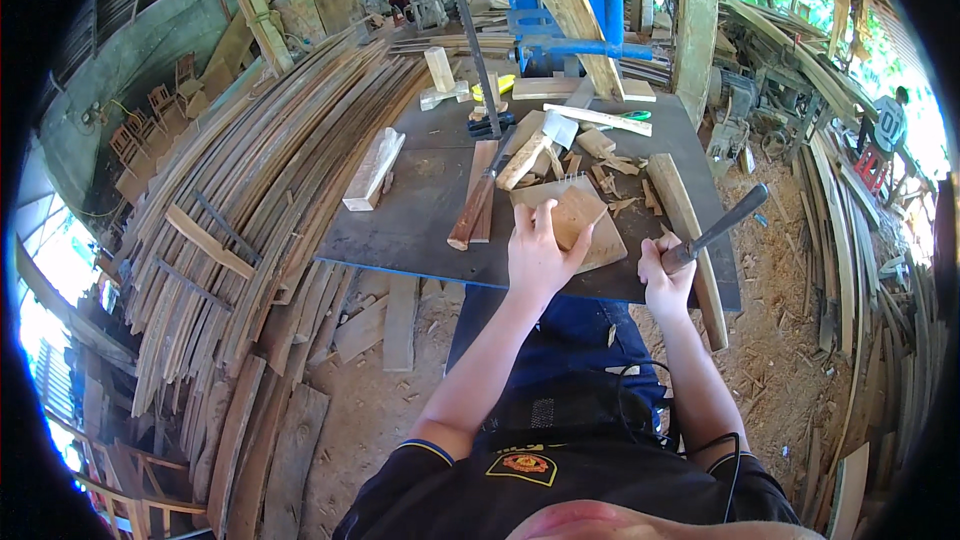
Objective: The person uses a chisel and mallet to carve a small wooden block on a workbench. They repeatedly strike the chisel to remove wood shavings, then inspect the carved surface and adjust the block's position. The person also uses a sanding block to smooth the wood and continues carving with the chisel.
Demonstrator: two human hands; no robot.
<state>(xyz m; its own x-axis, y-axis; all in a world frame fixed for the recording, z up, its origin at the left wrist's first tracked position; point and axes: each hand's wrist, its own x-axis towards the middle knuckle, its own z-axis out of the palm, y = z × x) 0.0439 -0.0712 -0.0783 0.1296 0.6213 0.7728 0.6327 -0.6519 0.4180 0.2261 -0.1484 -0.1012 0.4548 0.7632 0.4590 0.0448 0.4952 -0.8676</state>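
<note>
My left hand [537, 255] presses flat, fingers spread, on the pale notched wooden block [578, 225] lying on the dark metal worktable [420, 220]. My right hand [665, 275] clenches a dark-handled chisel [715, 232] just beside it; scattered wood chips [620, 190] suggest carving is partway, the block's shape unfinished

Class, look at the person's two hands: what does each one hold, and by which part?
The right hand grips a metal blade tool by its lower end. The left hand presses on the wooden piece, fingers over its near edge.
</note>
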